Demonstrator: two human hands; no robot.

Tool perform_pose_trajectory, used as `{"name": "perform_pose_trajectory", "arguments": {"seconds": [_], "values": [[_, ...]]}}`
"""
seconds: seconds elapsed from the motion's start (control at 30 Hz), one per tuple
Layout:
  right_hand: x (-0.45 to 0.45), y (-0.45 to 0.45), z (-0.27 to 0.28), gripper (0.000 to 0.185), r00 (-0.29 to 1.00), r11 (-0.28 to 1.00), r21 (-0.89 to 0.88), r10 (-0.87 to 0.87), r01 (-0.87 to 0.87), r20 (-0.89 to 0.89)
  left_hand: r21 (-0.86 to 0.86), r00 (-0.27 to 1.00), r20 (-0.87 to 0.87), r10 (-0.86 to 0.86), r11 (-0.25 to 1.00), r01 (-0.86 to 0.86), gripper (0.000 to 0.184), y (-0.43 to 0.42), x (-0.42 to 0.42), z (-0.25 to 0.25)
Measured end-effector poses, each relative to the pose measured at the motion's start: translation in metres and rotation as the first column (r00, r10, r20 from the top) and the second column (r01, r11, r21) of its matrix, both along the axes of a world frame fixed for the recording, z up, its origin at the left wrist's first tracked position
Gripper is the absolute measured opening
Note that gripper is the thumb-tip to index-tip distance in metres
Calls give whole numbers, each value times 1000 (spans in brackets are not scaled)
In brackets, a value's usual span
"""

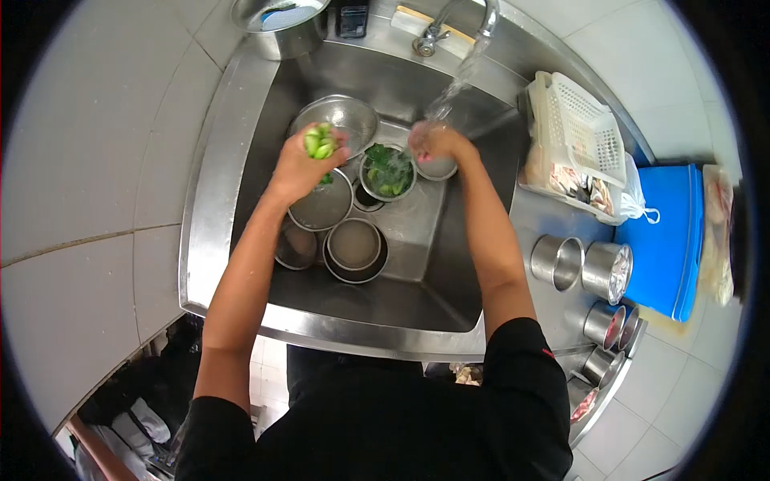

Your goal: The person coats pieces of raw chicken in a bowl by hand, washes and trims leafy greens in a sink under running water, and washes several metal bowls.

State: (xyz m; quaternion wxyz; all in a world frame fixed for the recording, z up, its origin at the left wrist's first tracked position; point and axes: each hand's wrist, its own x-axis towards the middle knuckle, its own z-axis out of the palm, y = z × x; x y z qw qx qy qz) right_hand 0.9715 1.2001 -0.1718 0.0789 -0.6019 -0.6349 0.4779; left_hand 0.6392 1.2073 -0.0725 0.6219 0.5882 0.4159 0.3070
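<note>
My left hand (298,170) is closed around a bunch of pale-green cut vegetable stems (321,142), held above the left side of the sink (409,256). My right hand (433,142) is under the stream of running water (454,90); splashing and motion blur hide its fingers. Between the two hands, a round metal pot (414,186) contains leafy greens (388,170) in water. Beneath my left hand sit a wide metal bowl (359,112) and a water-filled pan (321,210) with a scrap of green near its edge.
More round containers (354,244) stand at the sink's front left. The faucet (429,40) runs at the back. On the right counter are white plastic baskets (589,132), a blue lidded box (659,240) and several metal pots (557,261). A large pot (289,40) occupies the back left corner.
</note>
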Motion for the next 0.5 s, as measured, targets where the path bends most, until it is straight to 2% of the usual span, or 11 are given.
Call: {"name": "perform_pose_trajectory", "arguments": {"seconds": [0.03,0.07,0.1,0.13,0.2,0.27,0.33,0.37,0.43,0.47,0.5], "values": [[-5,3,26,18,992,981,153,122,-118,-17,50,997,47,-58,997,56,34,2,15,-5],[-14,4,51,18,994,982,154,112,-109,-15,103,989,89,-119,989,110,35,3,29,-7],[-26,4,76,21,999,999,46,-6,8,-44,103,988,91,-127,988,118,35,4,44,-7],[-33,4,94,25,990,991,-63,-126,122,-60,216,988,71,-138,969,119,33,4,60,-6],[-34,2,114,25,993,997,-13,-78,77,-94,325,987,52,-150,937,125,30,6,84,-3],[-36,-1,122,26,992,999,39,-23,28,-126,262,974,-153,-166,944,202,38,7,100,-1],[-41,-9,127,33,898,980,-83,-199,181,-392,280,979,-148,-140,943,177,44,4,106,-7],[-44,-16,127,33,899,980,-82,-199,182,-390,295,988,-116,-98,947,129,45,3,107,-14],[-51,-30,124,33,648,889,-247,-452,385,-614,307,995,-87,-52,949,76,45,3,102,-26],[-53,-36,115,33,649,890,-251,-450,380,-613,324,987,-158,-15,944,66,45,1,94,-30],[-56,-40,99,31,577,823,-329,-562,463,-593,343,973,-228,26,938,55,44,-1,85,-34]]}}
